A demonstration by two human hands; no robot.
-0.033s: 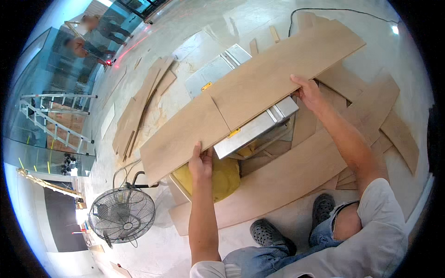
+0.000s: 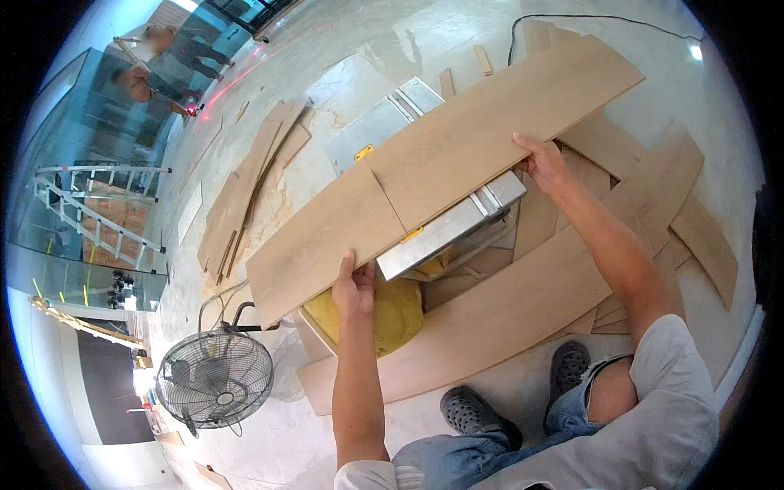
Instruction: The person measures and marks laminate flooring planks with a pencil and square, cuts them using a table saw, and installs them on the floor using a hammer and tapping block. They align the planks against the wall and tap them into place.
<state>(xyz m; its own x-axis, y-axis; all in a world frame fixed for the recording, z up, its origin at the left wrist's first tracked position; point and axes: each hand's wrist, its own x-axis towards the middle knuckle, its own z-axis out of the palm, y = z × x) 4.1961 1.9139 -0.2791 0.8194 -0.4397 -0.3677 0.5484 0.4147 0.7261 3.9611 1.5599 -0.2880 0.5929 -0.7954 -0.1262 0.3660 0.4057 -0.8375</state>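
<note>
Two end-to-end pieces of wood-look floor plank lie across the metal top of a table saw (image 2: pixel 453 233), with a dark seam between them. My left hand (image 2: pixel 354 290) grips the near edge of the left plank piece (image 2: pixel 314 233), thumb on top. On the right plank piece (image 2: pixel 514 122), my right hand (image 2: pixel 545 166) holds the near edge the same way. The fingers under both pieces are mostly hidden. A yellow insert shows on the saw top beside the seam; any blade is covered by the planks. Below my left hand is a rounded yellow object (image 2: pixel 396 314).
A long plank (image 2: pixel 490 306) lies on the floor before my feet, with offcuts (image 2: pixel 702 245) at right. More strips (image 2: pixel 245 188) are piled left. A black floor fan (image 2: pixel 216 380) stands lower left, a ladder (image 2: pixel 98 224) behind it. Two people (image 2: pixel 175 61) are far left. A cable (image 2: pixel 604 18) crosses the back.
</note>
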